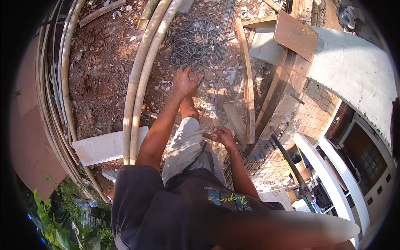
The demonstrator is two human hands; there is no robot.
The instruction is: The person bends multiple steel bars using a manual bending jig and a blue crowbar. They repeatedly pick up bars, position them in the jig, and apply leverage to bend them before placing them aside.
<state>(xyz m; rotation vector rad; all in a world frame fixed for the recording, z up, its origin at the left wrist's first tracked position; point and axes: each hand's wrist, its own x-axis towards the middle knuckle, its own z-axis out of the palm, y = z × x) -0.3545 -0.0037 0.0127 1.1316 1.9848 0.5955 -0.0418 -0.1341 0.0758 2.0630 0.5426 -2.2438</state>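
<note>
Lie bent steel rods (193,39) in a loose tangle on the rubble-strewn soil (100,71), apparently within arm's reach on purpose. At their near edge, curls the left hand (186,83); cannot tell whether grasping anything. Grips a brown stick (207,136) in the right hand (223,136), close to the pale trousers (179,154), perhaps for steadiness. Beyond, bundled beside the tangle, straight steel bars (224,31), seemingly sorted by shape. Farther left, paired bamboo poles (143,68) crossing before a white board (102,148).
</note>
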